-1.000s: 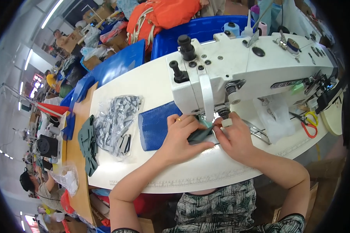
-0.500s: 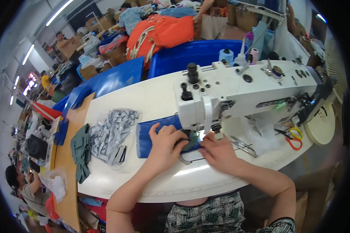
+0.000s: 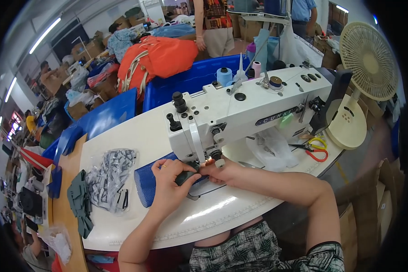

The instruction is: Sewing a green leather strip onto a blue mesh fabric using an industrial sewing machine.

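My left hand point(image 3: 170, 181) has its fingers closed on a dark green fabric piece point(image 3: 186, 176) just below the head of the white sewing machine point(image 3: 240, 104). My right hand point(image 3: 220, 170) is beside it, fingertips curled in against the same piece near the needle area, which is mostly hidden. A blue mesh piece point(image 3: 145, 186) lies under and left of my left hand. A plastic bag of grey strips point(image 3: 109, 174) and a stack of green pieces point(image 3: 79, 201) lie on the white table's point(image 3: 231, 226) left side. Red-and-yellow scissors point(image 3: 315, 152) rest at the right.
Behind the machine are thread cones point(image 3: 224, 77), a blue crate point(image 3: 158, 90) and orange bundled fabric point(image 3: 145, 59). A cream fan point(image 3: 365, 68) stands at the right, cardboard point(image 3: 362, 217) below. A wooden tabletop point(image 3: 65, 231) adjoins the left. Several other people stand or work around the room.
The view has turned, bringing the fan into sight. My left fingers have closed more around the green piece. My right forearm now lies more sideways, its fingers drawn closer to my left hand.
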Demonstrator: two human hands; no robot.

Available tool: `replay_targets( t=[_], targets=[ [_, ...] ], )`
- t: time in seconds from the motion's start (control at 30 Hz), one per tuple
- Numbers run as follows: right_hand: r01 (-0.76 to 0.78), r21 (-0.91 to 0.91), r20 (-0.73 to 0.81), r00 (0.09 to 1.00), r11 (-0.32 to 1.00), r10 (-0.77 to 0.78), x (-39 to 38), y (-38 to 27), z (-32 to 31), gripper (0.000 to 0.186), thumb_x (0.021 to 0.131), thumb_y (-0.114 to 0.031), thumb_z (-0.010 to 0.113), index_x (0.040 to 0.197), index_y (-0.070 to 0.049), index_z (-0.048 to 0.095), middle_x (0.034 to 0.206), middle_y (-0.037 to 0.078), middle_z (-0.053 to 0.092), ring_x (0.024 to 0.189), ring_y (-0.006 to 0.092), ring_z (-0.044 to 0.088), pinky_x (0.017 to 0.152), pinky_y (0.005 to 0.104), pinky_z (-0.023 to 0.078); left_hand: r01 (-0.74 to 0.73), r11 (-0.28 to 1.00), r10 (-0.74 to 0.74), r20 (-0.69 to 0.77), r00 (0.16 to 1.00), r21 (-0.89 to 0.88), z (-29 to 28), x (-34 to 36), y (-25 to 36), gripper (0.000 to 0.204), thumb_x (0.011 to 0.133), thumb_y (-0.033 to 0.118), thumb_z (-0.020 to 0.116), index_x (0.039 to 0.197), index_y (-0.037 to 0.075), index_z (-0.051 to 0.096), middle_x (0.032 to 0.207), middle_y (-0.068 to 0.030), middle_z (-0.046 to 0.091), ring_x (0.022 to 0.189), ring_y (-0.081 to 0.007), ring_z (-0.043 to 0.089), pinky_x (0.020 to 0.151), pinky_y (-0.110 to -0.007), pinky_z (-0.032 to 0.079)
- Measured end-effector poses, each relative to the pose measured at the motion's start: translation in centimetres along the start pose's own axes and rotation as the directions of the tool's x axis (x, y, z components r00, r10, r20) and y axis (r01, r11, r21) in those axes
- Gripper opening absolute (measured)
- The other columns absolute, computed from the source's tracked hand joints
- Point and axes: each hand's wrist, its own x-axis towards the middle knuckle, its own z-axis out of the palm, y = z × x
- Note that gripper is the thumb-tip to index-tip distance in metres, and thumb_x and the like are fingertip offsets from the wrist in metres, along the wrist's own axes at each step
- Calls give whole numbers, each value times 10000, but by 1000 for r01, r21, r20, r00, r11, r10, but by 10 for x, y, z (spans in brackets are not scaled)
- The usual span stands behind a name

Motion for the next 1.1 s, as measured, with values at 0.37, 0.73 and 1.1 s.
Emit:
replay_targets(
  t=[0.37,0.73,1.1],
  targets=[
    [753,-654,372,403,72,-836,-47,70,-11,186,854,-148,789,1022,-94,733,1077,35,662,1043,299,597,893,429,510,88,991,-72,159,985,-100,16,-10,0,241,874,174,860,1055,66,741,938,-54,690,962,-251,572,988,-368,413],
    [751,-660,405,325,-28,-855,-46,72,-8,188,845,-98,735,1025,-44,724,1076,61,710,1108,250,664,919,368,541,-143,978,135,65,989,151,30,-17,2,123,861,53,779,970,72,725,966,-18,705,1038,-224,658,1010,-481,330],
    [667,-729,425,268,-152,-865,-48,74,-4,269,823,-142,706,1069,-33,715,1054,49,682,1051,243,634,872,383,517,-80,992,48,287,957,101,22,-23,-3,306,838,-59,698,1101,81,770,980,-35,754,978,-211,661,925,-426,335]
  ],
)
